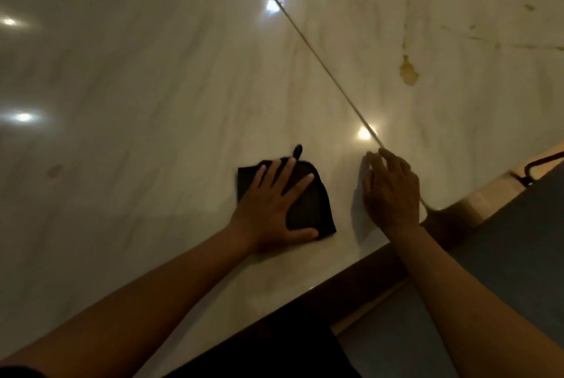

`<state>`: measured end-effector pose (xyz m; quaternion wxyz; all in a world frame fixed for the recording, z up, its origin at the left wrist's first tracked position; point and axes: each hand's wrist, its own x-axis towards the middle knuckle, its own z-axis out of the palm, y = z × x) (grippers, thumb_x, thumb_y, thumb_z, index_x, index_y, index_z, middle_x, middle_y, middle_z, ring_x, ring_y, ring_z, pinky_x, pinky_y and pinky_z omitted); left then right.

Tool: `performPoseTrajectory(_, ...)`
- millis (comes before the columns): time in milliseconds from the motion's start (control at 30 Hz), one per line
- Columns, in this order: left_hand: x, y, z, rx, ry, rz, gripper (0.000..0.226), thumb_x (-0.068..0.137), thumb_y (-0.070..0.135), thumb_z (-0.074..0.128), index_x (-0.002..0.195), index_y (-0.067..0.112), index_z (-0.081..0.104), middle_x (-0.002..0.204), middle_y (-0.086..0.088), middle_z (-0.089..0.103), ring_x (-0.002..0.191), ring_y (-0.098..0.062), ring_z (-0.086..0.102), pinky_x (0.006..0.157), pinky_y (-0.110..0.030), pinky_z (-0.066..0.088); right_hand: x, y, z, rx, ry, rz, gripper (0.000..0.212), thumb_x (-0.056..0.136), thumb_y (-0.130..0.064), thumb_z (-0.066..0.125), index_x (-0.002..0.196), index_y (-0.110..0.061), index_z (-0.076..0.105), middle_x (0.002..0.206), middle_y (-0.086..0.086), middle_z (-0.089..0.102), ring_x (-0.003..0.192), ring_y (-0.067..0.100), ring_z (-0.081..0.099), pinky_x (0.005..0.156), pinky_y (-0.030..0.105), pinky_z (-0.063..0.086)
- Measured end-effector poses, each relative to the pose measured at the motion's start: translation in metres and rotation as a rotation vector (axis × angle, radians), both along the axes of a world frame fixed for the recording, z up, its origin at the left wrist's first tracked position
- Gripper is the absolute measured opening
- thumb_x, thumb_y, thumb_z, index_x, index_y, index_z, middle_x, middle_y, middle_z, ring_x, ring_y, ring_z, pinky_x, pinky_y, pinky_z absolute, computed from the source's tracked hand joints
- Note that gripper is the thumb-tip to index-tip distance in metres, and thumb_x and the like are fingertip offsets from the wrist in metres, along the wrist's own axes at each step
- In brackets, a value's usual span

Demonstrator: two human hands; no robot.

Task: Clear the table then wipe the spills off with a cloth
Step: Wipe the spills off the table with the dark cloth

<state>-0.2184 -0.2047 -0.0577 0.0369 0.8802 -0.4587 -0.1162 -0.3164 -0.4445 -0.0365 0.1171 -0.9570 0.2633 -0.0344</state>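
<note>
With the left hand's (268,209) fingers (300,183) spread flat, pressing the folded black cloth (317,213) near the desk's (152,103) front edge, firm even pressure should carry it toward the brown spill (408,72) far right; its hanging loop points away. The right hand (392,191) rests relaxed, empty, beside it.

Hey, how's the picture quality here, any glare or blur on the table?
Head view: dim and soft; ceiling lights glare in bright spots on the glossy pale marble table; wide-angle lens bends its seam; the folded black cloth under the left hand loses detail; brown spill stains stay visible.
</note>
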Motion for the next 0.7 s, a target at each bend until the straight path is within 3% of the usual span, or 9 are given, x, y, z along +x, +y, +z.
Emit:
performPoseTrajectory(67,0.038,-0.031,0.002,-0.024,-0.012,0.094,0.105,0.077,0.095,0.028,0.162,0.037,0.007,0.17,-0.009,-0.002,0.156,-0.036,0.0,0.125,-0.055,0.001,0.003,-0.029,0.0,-0.022,0.0,0.028,0.049,0.097,-0.032,0.033,0.138,-0.013,0.053,0.142,0.01,0.052,0.127,0.033,0.049,0.097,0.048,0.046)
performPoseTrajectory(200,0.072,-0.094,0.003,0.032,0.002,0.27,0.106,0.078,0.095,0.022,0.162,0.034,-0.001,0.17,-0.011,-0.009,0.155,-0.036,-0.007,0.124,-0.055,-0.005,0.001,-0.052,-0.004,0.017,-0.011,0.077,0.04,0.098,-0.023,0.046,0.137,-0.017,0.054,0.144,0.006,0.051,0.13,0.03,0.047,0.098,0.049,0.045)
performPoseTrajectory(400,-0.04,-0.11,0.003,-0.07,0.05,-0.075,0.106,0.082,0.089,0.035,0.163,0.032,-0.001,0.169,-0.011,-0.015,0.155,-0.035,-0.015,0.124,-0.058,0.001,-0.025,-0.081,0.006,0.061,-0.039,-0.149,0.044,0.096,-0.021,0.047,0.14,-0.018,0.053,0.149,0.006,0.046,0.136,0.029,0.039,0.105,0.048,0.038)
performPoseTrajectory(500,-0.04,-0.112,-0.001,-0.053,0.039,-0.136,0.106,0.08,0.093,0.032,0.162,0.036,-0.001,0.169,-0.007,-0.016,0.155,-0.032,-0.016,0.124,-0.057,0.001,-0.047,-0.089,0.008,0.003,0.049,-0.167,0.048,0.096,-0.025,0.048,0.144,-0.017,0.047,0.153,0.011,0.038,0.139,0.032,0.037,0.107,0.05,0.04)
performPoseTrajectory(600,-0.005,-0.141,-0.002,-0.049,0.003,-0.122,0.106,0.078,0.095,0.029,0.162,0.036,0.002,0.17,-0.008,-0.01,0.156,-0.035,-0.008,0.124,-0.057,0.001,-0.063,-0.087,0.0,0.023,0.124,-0.155,0.052,0.101,-0.03,0.041,0.151,-0.017,0.035,0.158,0.015,0.031,0.145,0.035,0.03,0.116,0.049,0.031)
performPoseTrajectory(700,0.011,-0.173,-0.001,-0.005,0.0,0.029,0.106,0.079,0.094,0.023,0.162,0.033,-0.004,0.169,-0.011,-0.012,0.155,-0.036,-0.01,0.124,-0.055,-0.005,-0.065,-0.089,-0.003,0.061,0.156,-0.144,0.056,0.102,-0.037,0.03,0.155,-0.018,0.027,0.161,0.014,0.025,0.149,0.032,0.022,0.12,0.05,0.026)
